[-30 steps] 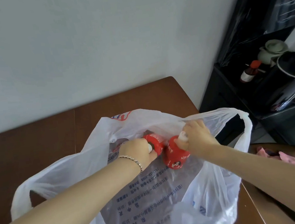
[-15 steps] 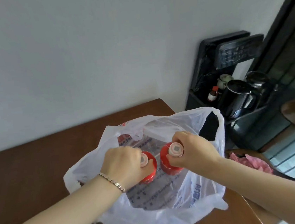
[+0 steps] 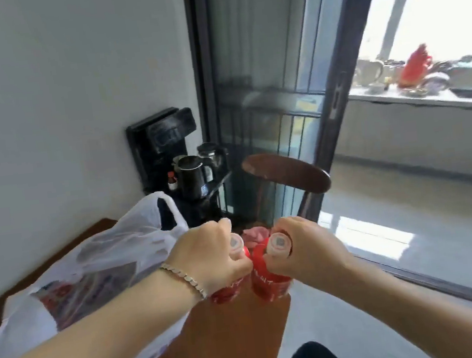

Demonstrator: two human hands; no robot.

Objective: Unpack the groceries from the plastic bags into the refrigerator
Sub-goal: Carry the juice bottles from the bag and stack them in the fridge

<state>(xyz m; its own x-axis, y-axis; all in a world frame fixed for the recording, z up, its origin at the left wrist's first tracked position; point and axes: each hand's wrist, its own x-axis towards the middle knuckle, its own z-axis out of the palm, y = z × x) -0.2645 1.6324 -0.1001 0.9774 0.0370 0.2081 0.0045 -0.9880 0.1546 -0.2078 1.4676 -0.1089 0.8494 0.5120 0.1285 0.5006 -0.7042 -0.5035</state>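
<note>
So, head cam view: both hands sit just below the middle of the frame. The left hand (image 3: pixel 208 258) has its fingers curled tight round the neck of the left bottle (image 3: pixel 227 293). The right hand (image 3: pixel 304 247) is clamped the same way on the right bottle (image 3: pixel 270 283). Both are red with pale caps, side by side, held outside the bag over the brown table (image 3: pixel 218 342) corner.

The white plastic bag (image 3: pixel 105 252) slumps on the table at 9 o'clock from the bottles. There's a bracelet (image 3: pixel 183 279) on the left wrist. A black kettle (image 3: pixel 192 178) is at 11 o'clock and a wooden chair back (image 3: pixel 287 176) at 1 o'clock.
</note>
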